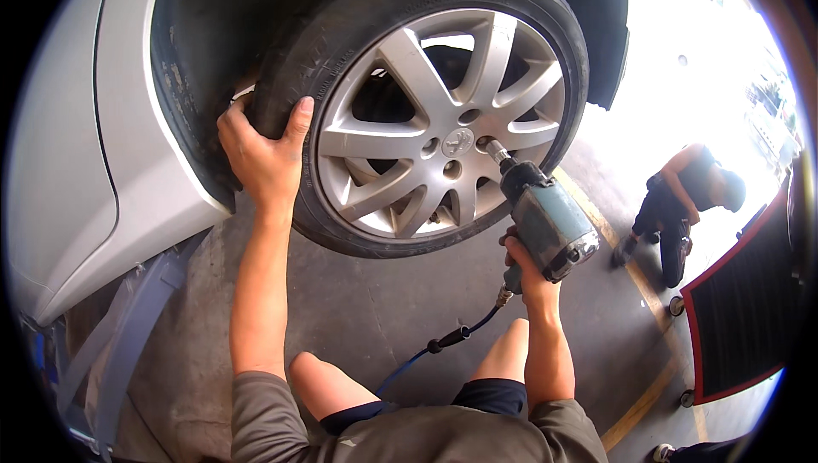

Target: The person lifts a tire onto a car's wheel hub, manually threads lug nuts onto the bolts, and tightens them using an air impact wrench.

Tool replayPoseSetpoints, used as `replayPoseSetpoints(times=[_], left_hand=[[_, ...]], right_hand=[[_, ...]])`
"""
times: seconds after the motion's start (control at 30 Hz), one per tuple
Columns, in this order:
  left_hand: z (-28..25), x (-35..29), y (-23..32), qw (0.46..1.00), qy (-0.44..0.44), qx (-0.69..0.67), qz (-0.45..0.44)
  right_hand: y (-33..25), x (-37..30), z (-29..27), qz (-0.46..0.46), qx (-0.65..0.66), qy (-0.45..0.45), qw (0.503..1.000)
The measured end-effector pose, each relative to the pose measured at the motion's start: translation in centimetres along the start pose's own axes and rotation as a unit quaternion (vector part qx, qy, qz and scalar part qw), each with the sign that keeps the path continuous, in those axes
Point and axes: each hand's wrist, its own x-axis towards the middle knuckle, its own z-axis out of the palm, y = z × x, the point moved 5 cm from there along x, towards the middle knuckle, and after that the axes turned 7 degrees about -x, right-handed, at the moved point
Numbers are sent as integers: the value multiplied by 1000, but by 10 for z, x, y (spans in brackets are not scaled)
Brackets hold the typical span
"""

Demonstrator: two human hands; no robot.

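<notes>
A car wheel with a black tyre (341, 63) and a silver alloy rim (409, 71) sits in the wheel arch of a silver car (68, 122). My left hand (268, 152) grips the tyre's left side, thumb on the sidewall and fingers around the tread. In my right hand (530, 271) is a teal and black air impact wrench (550, 220), held by its handle. Its socket (497, 151) meets the bolt hole right of the hub cap (457, 142). Other bolt holes around the cap look recessed and dark; whether bolts sit in them I cannot tell.
A blue air hose (426, 352) runs from the wrench handle down between my legs. Grey lift arms (136, 318) stand under the car at left. To the right, another person (686, 199) crouches near a red and black wheeled tool cart (741, 293). Yellow lines (643, 288) mark the floor.
</notes>
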Motion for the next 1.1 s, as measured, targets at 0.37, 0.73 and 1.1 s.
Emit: replayPoseSetpoints(times=[0.37,0.73,1.1], left_hand=[[1,0,-1,1000,11,4,16],[4,-1,-4,1000,6,-25,-14],[4,-2,-3,999,-5,-20,-27]], right_hand=[[56,37,13,21,7,-26,999],[52,40,14,-291,-315,-10,903],[22,28,33,141,167,-48,975]])
